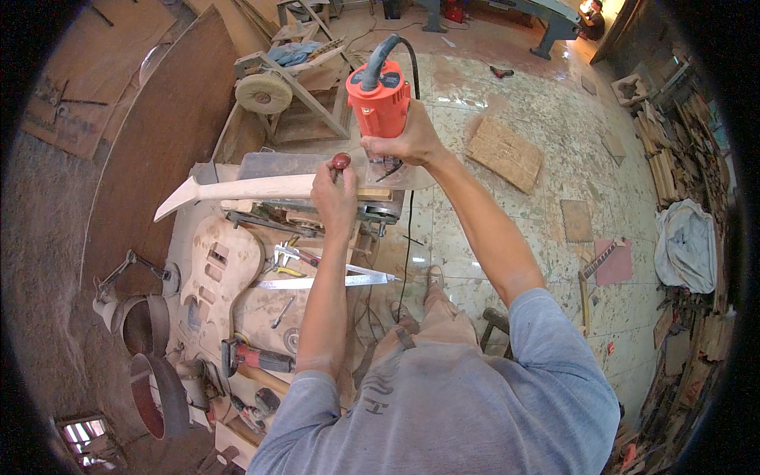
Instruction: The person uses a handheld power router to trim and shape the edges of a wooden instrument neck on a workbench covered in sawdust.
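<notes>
My right hand (413,141) is wrapped around an orange-red trim router (378,107), upright, with a cable rising from its top. Below the router is a clear base plate (405,176) over the heel end of a pale wooden guitar neck (249,187). My left hand (332,194) is closed around a dark red round knob (341,161) beside the router, above the neck. What the knob is fixed to is mostly hidden by my fingers. The router's bit cannot be made out.
A pale guitar body (226,261), calipers, pliers, a steel rule (324,282) and a red-black power tool (257,358) lie on the bench. A buffing wheel (264,94) stands beyond. Boards (505,154) and a fretted neck (600,260) are on the floor at right; a person (591,22) is far off.
</notes>
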### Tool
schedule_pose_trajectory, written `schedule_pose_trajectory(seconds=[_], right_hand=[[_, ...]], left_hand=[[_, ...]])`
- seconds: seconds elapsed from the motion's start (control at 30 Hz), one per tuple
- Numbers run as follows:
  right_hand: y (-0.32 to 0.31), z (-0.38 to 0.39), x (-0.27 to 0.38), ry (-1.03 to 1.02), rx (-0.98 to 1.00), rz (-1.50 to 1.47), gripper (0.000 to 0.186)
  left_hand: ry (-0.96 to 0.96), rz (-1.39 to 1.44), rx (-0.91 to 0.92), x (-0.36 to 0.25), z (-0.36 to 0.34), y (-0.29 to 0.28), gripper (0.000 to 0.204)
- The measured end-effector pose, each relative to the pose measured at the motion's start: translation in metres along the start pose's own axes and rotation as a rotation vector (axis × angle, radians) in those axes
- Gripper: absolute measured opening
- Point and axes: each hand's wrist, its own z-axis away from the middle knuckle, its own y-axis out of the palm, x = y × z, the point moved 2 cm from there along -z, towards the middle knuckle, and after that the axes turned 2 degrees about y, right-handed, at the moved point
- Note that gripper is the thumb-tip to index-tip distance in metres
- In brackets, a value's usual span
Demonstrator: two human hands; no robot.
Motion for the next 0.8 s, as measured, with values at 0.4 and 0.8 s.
schedule_pose_trajectory(seconds=[0.4,0.8], right_hand=[[-0.001,0.005,0.005,0.035,-0.009,-0.005,0.039],[0.001,0.01,0.012,-0.021,-0.057,0.026,0.046]], left_hand=[[0.035,0.111,-0.036,0.003,0.0,0.005,0.023],[0.049,0.034,0.023,0.004,-0.002,0.0,0.025]])
